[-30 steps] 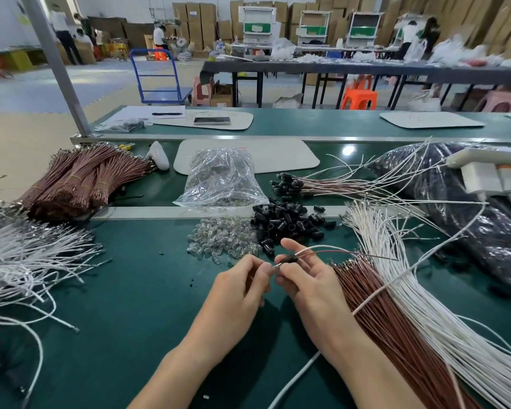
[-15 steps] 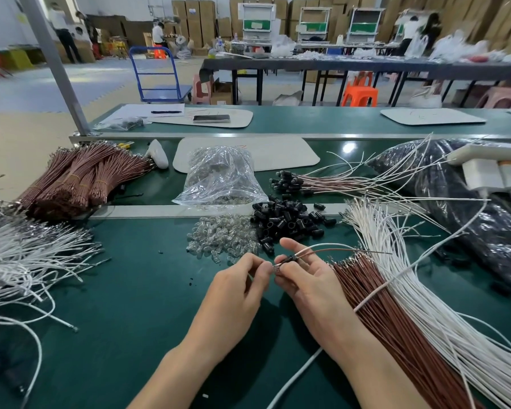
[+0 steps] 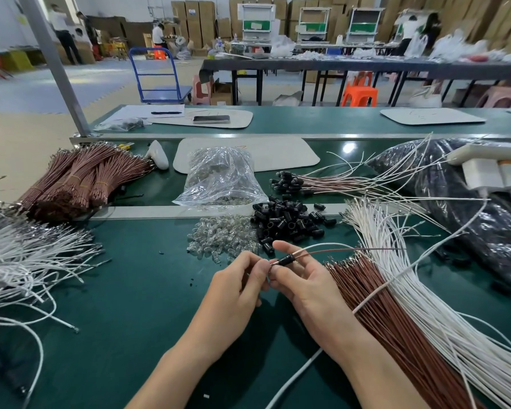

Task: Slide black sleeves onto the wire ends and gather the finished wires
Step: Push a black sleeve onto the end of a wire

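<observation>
— Both hands meet low over the green table (image 3: 130, 290). The left hand (image 3: 236, 287) pinches the bare tips of a wire pair (image 3: 331, 251), one white and one brown. The right hand (image 3: 304, 281) holds the black sleeve (image 3: 286, 260) on that pair between thumb and fingers. Is the sleeve already in place?

— I think it is on the wires but not yet seated. A little metal shows at its left side, next to the left thumb. How far it must go, I cannot tell.

— How to do this step well?

— Hold the tips firmly with the left hand, both wires side by side, so that neither is left behind. Push the sleeve straight along them with the right fingers, without bending the thin wires. If it sticks, a small turn will probably help more than force.

— And after that?

— Lay it with the finished wires (image 3: 322, 184). They lie further back, behind the heap of loose sleeves (image 3: 289, 222), with their black ends to the left. Put the sleeved end to the same side, so the pile is easy to gather.

— Where is the next material?

— The brown wires (image 3: 381, 305) and white wires (image 3: 425, 290) lie just beside the right hand. The loose sleeves are just beyond the fingertips, next to a heap of clear parts (image 3: 222, 234). Lift one wire of each colour cleanly, so the neighbours are not dragged along.
</observation>
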The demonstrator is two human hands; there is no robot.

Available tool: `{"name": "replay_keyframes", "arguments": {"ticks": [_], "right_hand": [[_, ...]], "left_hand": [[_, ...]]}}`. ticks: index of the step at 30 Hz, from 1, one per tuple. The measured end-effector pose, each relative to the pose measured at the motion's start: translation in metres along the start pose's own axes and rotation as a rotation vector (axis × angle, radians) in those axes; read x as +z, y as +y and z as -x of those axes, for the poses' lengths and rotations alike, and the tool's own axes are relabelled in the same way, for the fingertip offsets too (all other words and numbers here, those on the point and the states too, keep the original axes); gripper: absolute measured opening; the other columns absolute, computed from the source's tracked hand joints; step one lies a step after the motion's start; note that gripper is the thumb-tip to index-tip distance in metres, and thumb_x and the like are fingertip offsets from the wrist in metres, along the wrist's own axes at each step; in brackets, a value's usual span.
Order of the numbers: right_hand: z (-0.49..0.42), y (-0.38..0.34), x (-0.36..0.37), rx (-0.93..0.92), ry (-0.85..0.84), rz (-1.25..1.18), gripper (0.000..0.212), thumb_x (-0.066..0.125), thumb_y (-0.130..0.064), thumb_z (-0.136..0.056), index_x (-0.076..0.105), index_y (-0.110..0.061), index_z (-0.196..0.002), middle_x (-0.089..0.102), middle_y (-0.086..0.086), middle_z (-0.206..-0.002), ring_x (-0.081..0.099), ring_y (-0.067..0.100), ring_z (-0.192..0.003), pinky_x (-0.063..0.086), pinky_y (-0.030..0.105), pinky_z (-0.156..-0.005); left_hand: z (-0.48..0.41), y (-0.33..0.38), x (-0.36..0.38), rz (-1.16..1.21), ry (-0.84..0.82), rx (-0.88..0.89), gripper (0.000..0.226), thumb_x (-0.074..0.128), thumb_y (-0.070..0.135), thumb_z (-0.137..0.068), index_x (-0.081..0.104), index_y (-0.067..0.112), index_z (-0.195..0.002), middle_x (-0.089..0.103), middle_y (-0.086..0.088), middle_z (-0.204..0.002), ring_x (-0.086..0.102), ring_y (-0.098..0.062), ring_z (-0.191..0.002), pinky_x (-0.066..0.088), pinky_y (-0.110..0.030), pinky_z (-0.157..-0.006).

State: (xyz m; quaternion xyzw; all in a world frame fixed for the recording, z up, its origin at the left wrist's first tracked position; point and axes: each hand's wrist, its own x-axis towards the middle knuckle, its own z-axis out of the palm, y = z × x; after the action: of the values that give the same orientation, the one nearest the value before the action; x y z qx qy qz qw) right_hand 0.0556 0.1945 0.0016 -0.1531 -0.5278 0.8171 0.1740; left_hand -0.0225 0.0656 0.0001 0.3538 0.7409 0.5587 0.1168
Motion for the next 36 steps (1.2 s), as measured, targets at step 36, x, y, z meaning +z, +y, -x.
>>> {"name": "replay_keyframes", "arguments": {"ticks": [36], "right_hand": [[-0.0028,-0.0067,-0.0029,0.035,0.101,-0.163,0.031,0.071,-0.025,-0.078,0.078,-0.014,-0.106,0.072,0.007,-0.091,0.071,0.013,-0.081,0.057,0.021,-0.071]], "left_hand": [[-0.005,-0.001,-0.0057,0.071,-0.005,-0.086,0.017,0.058,0.029,-0.102,0.063,0.022,-0.087,0.068,0.005,-0.074,0.063,-0.013,-0.063,0.053,-0.028,-0.066]]}}
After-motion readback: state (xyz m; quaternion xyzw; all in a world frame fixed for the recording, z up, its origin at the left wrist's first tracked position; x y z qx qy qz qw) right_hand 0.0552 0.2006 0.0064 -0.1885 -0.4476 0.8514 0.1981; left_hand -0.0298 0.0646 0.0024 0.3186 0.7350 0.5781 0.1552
